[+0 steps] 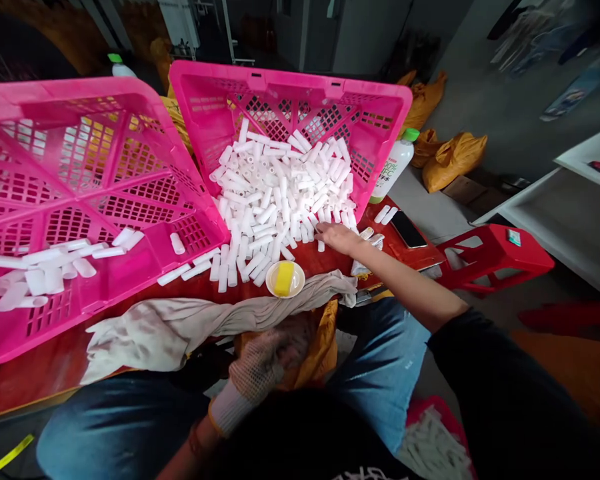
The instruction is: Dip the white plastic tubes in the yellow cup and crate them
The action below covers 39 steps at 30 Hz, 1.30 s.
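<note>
A heap of short white hollow tubes (280, 193) spills out of a tipped pink plastic crate (290, 77) onto the red table. At the heap's front right edge, my bare right hand (337, 239) has its fingers drawn together on a white tube (321, 245), partly hidden by them. My left hand (267, 357), in a knitted white glove, is low over my lap beside an orange sack (325, 343). Motion blur smears its fingers, so what it holds is unclear. Between the hands, a small dish (298, 285) bears a yellow block (284, 278).
Another pink crate (145, 173) with several white tubes lies left. A grey cloth (200, 320) stretches along the table edge. Right are a bottle (395, 167), a phone (408, 229), a crumpled glove (365, 257) and a red stool (500, 257). Tubes fill a container (435, 443) below.
</note>
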Each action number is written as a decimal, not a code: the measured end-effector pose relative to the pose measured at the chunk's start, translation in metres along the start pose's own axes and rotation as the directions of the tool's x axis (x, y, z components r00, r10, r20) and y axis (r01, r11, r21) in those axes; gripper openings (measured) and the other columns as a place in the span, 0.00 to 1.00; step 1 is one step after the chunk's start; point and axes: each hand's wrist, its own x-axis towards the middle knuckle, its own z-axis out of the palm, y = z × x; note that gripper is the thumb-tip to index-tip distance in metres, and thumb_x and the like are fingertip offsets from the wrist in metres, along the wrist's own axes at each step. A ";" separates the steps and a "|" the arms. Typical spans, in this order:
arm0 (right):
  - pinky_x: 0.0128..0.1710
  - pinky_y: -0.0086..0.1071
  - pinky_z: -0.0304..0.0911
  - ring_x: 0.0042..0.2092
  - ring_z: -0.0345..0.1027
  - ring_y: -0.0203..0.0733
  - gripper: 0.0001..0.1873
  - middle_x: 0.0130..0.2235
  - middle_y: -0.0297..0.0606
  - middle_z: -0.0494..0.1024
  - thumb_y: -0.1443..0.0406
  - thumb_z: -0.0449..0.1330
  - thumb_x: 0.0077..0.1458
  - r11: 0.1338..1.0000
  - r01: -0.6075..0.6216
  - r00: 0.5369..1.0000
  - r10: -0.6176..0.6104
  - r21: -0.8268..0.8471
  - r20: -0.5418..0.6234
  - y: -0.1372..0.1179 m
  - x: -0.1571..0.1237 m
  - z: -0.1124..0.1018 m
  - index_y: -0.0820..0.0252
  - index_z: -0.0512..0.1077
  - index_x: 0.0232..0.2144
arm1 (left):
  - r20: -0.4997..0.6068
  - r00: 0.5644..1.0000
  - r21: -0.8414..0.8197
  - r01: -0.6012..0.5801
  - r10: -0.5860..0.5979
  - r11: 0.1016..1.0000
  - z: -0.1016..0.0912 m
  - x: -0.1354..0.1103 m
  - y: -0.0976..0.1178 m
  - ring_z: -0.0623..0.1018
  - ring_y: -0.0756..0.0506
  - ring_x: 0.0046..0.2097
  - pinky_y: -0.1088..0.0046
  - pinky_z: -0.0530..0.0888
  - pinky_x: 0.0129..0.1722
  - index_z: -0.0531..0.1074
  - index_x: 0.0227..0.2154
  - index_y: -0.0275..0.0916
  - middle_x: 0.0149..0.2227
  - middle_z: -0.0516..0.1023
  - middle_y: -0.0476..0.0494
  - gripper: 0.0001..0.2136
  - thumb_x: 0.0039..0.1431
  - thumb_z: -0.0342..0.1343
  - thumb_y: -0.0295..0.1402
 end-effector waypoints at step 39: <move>0.61 0.52 0.71 0.56 0.73 0.55 0.19 0.54 0.52 0.75 0.64 0.50 0.74 0.919 0.279 0.945 -0.211 0.279 -0.250 -0.095 -0.063 0.034 0.61 0.72 0.60 | -0.172 0.985 0.550 0.112 -0.019 0.828 0.018 0.063 -0.017 0.78 0.43 0.31 0.65 0.63 0.33 0.78 0.36 0.38 0.33 0.83 0.41 0.16 0.75 0.48 0.37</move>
